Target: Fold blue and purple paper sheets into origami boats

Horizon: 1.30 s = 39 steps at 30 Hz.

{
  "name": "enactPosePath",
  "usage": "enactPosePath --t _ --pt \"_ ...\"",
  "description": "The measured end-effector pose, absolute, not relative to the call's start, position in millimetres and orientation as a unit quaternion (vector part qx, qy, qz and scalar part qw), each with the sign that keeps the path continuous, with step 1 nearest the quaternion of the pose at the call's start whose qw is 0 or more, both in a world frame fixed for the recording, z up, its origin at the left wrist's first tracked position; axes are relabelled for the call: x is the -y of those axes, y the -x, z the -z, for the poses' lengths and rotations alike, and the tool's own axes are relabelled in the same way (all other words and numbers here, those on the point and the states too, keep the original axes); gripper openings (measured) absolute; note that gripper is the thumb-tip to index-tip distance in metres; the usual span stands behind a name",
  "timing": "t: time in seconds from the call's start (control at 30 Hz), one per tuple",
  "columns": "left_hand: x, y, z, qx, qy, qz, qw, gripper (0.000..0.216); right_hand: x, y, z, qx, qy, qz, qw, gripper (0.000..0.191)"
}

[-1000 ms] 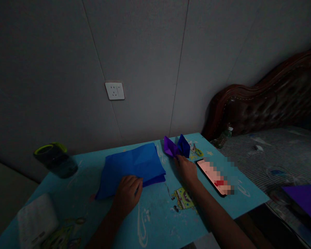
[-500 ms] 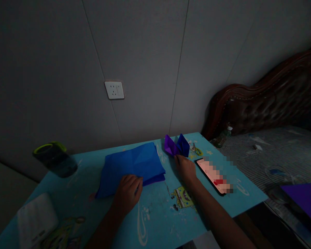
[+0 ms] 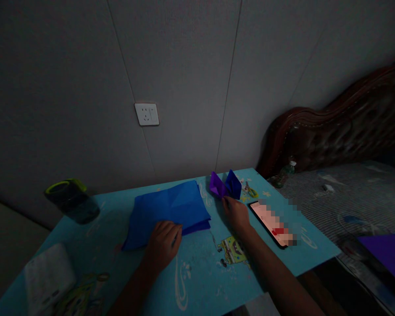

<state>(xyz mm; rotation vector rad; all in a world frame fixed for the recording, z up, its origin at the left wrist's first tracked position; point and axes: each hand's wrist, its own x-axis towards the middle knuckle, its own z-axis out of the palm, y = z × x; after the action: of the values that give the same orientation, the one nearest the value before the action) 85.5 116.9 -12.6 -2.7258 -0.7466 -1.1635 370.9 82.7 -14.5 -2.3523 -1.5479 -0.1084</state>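
Observation:
A small folded-paper piece (image 3: 218, 186) in purple stands at the back of the table, beside a matching dark blue folded part (image 3: 233, 184); whether the two are joined, I cannot tell. My right hand (image 3: 237, 213) pinches the lower tip of the purple piece. To the left lie blue paper sheets (image 3: 171, 204), creased and stacked, with a darker purple-blue layer showing under the right edge. My left hand (image 3: 164, 241) rests on their front edge, fingers loosely curled together and nothing visibly held.
Right of my right arm lies a lit phone (image 3: 270, 224), with scissors (image 3: 250, 190) behind it. A dark cup (image 3: 73, 201) with a yellow-green rim and a white box-like device (image 3: 49, 276) stand on the left. Purple paper (image 3: 388, 256) is at the far right, by the bed (image 3: 358, 188).
The view has shifted very slightly. Both hands and the papers stay where they were.

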Motion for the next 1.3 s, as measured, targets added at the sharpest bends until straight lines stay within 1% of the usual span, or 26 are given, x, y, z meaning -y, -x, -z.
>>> enactPosePath --t 0.53,0.87,1.0,1.07,1.13,1.2,1.27,1.3 --pt "-117 -85 13 0.247 0.891 0.380 0.037 0.018 -85 -374 20 0.531 0.831 0.041 0.160 0.039" --pt "-118 -86 13 0.252 0.896 0.365 0.037 0.019 -82 -370 15 0.553 0.817 0.051 0.157 0.032" --pt "-118 -83 17 0.259 0.894 0.365 0.022 0.020 -79 -370 18 0.566 0.806 0.063 0.161 0.033" --pt "-117 -82 20 0.270 0.887 0.374 -0.010 0.020 -77 -370 22 0.579 0.792 0.081 0.177 0.033" --pt "-116 -86 22 0.289 0.868 0.396 -0.078 0.024 -75 -368 26 0.607 0.757 0.111 0.214 0.033" --pt "-116 -97 18 0.313 0.831 0.423 -0.182 0.033 -72 -364 31 0.643 0.706 0.144 0.260 0.033" --pt "-118 -117 9 0.340 0.771 0.438 -0.312 0.042 -68 -357 34 0.674 0.656 0.167 0.296 0.033" --pt "-120 -129 3 0.361 0.722 0.451 -0.381 0.042 -65 -354 34 0.688 0.634 0.173 0.309 0.033"
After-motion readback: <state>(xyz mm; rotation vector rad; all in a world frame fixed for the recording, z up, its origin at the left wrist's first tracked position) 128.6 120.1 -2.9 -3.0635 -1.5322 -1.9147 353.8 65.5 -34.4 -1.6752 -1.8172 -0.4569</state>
